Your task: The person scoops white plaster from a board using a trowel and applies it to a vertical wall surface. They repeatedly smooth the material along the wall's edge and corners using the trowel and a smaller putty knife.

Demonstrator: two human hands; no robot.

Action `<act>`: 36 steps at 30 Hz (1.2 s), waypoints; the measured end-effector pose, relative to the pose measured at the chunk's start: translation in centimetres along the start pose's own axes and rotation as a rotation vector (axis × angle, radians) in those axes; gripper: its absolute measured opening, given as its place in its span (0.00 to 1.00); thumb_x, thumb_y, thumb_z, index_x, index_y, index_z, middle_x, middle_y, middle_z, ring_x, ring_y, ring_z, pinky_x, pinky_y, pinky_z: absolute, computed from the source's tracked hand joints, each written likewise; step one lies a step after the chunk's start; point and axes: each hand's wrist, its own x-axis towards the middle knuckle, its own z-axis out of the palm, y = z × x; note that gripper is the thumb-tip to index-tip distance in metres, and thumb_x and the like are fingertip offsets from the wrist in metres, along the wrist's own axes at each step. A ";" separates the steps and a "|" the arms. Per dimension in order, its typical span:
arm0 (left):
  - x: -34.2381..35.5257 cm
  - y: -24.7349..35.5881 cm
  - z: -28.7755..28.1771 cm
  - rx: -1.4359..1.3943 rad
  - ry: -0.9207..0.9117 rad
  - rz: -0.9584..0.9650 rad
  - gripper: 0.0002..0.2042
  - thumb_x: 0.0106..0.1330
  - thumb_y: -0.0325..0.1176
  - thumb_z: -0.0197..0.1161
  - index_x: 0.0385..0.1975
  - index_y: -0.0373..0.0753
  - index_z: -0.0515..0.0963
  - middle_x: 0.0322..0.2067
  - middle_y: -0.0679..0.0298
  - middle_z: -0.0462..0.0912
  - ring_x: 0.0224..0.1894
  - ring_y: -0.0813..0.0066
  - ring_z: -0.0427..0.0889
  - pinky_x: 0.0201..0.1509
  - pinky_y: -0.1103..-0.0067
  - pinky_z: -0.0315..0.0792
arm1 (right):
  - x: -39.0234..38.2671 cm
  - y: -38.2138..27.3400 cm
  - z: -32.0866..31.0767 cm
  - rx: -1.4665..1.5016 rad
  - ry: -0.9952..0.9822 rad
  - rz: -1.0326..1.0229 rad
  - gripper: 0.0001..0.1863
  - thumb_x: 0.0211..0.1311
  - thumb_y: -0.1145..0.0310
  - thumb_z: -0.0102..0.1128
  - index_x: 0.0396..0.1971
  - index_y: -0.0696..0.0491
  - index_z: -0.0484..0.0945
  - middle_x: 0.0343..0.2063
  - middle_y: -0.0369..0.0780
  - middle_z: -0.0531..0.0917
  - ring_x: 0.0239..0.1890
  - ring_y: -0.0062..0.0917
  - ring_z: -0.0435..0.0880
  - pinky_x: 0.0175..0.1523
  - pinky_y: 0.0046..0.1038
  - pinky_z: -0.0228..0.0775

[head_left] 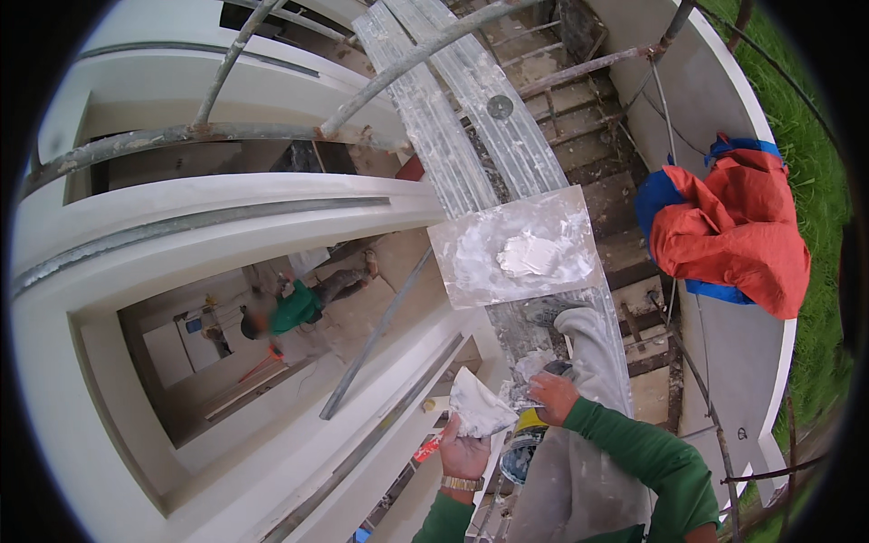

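Note:
My left hand (464, 452) is closed around a wide putty knife (480, 404) with a red-orange handle, its blade thick with white putty. Close beside that blade, my right hand (554, 396) grips a smaller putty-smeared scraper (520, 395), partly hidden by my fingers. Beyond both hands, a flat square board (466, 281) lies across the scaffold planks. A mound of white putty (530, 255) sits on it. Below my hands a bucket (519, 455) with a yellow part at its top is partly covered by my leg.
Metal scaffold planks (466, 172) run away from me, with pipes (412, 68) crossing over them. A red and blue cloth bundle (733, 226) hangs on the right wall. Far below on the left, a person in green (294, 308) is on the lower floor, beside a deep drop.

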 end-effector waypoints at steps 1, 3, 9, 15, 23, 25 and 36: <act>0.2 0.0 0.4 0.014 0.002 0.006 0.22 0.72 0.34 0.52 0.64 0.37 0.64 0.63 0.58 0.70 0.65 0.62 0.68 0.71 0.62 0.60 | -0.8 1.3 0.9 -0.037 0.088 0.035 0.25 0.40 0.72 0.66 0.45 0.52 0.76 0.43 0.48 0.80 0.48 0.40 0.80 0.50 0.37 0.75; 0.5 0.3 1.1 0.037 0.004 0.026 0.22 0.72 0.35 0.52 0.65 0.38 0.64 0.64 0.58 0.69 0.66 0.62 0.67 0.72 0.61 0.59 | -2.1 3.1 3.0 0.029 0.255 0.390 0.25 0.43 0.75 0.65 0.47 0.54 0.76 0.45 0.49 0.80 0.47 0.44 0.79 0.49 0.41 0.74; 0.0 1.0 0.6 -0.013 0.069 0.066 0.23 0.73 0.38 0.52 0.65 0.39 0.62 0.65 0.59 0.68 0.67 0.60 0.65 0.73 0.59 0.56 | -7.2 9.3 12.2 0.921 0.227 0.772 0.17 0.50 0.77 0.58 0.42 0.49 0.81 0.36 0.43 0.83 0.46 0.38 0.81 0.59 0.44 0.66; -0.7 0.6 -0.4 -0.066 0.053 0.018 0.23 0.73 0.38 0.51 0.65 0.39 0.63 0.65 0.58 0.68 0.67 0.59 0.65 0.73 0.59 0.56 | -5.5 7.3 11.1 0.190 -0.205 0.130 0.14 0.52 0.75 0.56 0.36 0.43 0.84 0.30 0.35 0.85 0.42 0.31 0.84 0.67 0.43 0.57; -0.9 -0.2 -1.9 -0.048 0.099 0.023 0.22 0.73 0.38 0.51 0.64 0.39 0.64 0.64 0.58 0.68 0.67 0.59 0.66 0.72 0.58 0.57 | -7.2 8.4 13.2 1.058 -0.262 0.902 0.09 0.54 0.78 0.59 0.36 0.56 0.82 0.32 0.41 0.86 0.35 0.28 0.87 0.45 0.35 0.81; -0.8 -0.4 -2.7 -0.081 0.100 0.012 0.22 0.73 0.37 0.51 0.65 0.40 0.63 0.64 0.57 0.68 0.67 0.57 0.66 0.71 0.56 0.58 | -7.1 8.6 12.8 1.080 -0.239 0.866 0.09 0.54 0.80 0.60 0.36 0.59 0.81 0.30 0.43 0.85 0.33 0.29 0.87 0.36 0.31 0.83; -0.3 -1.9 -2.7 -0.065 0.083 -0.064 0.22 0.73 0.38 0.50 0.66 0.42 0.62 0.65 0.59 0.67 0.67 0.58 0.65 0.72 0.55 0.57 | -6.4 8.3 11.3 1.338 -0.033 1.226 0.10 0.53 0.80 0.64 0.37 0.62 0.80 0.28 0.41 0.85 0.27 0.28 0.87 0.31 0.30 0.84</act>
